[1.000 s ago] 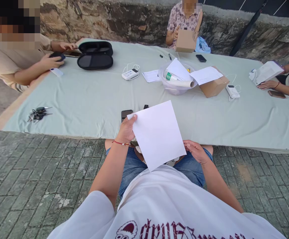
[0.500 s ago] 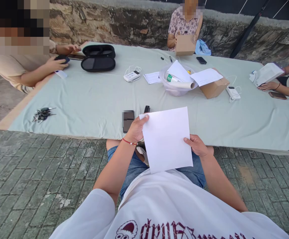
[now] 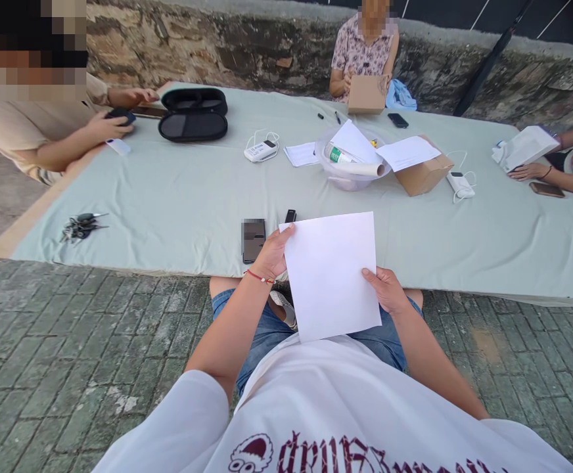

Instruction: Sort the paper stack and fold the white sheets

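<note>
A blank white sheet of paper (image 3: 333,279) is held over my lap, its far edge overlapping the table's near edge. My left hand (image 3: 275,251) grips its upper left corner, thumb on top and fingers hidden beneath. On the right side edge, my right hand (image 3: 388,288) pinches the sheet with the thumb on top. Just beyond my left hand lie a dark phone (image 3: 253,240) and a small black object (image 3: 291,216), partly covered by the paper.
A cloth-covered table (image 3: 183,210) carries keys (image 3: 83,226), a black case (image 3: 194,115), white power banks, a plastic basin (image 3: 348,179) with papers and a roll, and a cardboard box (image 3: 424,172). Three people sit around it; one holds a box (image 3: 367,94), another a white packet (image 3: 530,146).
The paper and both hands have barely moved; the sheet is turned very slightly. The far person's box sits a little lower. The whole view has shifted slightly.
</note>
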Tool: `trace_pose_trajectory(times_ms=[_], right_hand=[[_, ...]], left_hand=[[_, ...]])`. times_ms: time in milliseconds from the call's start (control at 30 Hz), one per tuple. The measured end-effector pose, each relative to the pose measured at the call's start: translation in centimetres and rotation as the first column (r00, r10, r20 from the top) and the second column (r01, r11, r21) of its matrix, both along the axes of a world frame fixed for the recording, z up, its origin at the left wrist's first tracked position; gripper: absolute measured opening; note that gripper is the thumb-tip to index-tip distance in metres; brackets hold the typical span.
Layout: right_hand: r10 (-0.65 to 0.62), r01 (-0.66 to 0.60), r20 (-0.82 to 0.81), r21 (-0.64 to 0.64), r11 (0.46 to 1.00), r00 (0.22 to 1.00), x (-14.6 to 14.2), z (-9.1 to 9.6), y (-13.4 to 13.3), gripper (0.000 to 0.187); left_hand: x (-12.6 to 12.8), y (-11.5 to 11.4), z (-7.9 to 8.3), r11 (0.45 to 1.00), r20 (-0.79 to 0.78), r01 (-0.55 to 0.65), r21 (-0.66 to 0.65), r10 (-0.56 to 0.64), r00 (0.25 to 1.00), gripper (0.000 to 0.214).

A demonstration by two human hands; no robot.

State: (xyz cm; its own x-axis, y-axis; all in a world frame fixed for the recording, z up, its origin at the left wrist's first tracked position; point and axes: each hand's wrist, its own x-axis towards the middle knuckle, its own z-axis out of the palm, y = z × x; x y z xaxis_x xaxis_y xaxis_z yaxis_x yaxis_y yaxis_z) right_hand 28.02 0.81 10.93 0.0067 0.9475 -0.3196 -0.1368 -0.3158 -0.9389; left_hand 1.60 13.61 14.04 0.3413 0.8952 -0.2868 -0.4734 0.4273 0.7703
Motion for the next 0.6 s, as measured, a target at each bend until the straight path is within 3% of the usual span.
trace_pose_trajectory(times_ms=[200,367,600], right_hand=[[0.021,-0.021,-0.018,-0.015,1.0,1.0,0.04,0.16,0.04,0.042],[-0.014,0.012,-0.059,-0.031,0.999,0.998,-0.12,-0.04,0.15,0.043],[-0.039,0.035,-0.076,-0.057,0.998,0.996,-0.36,0.16,0.15,0.044]], left_hand=[[0.05,-0.29,0.35,0.982,0.074,0.001,0.187,-0.015,0.997,0.051],[0.18,-0.33,0.36,0.98,0.071,0.013,0.197,-0.028,0.997,0.04],[0.51,-0.28,1.05,0.98,0.043,-0.012,0.196,0.004,0.999,0.041]])
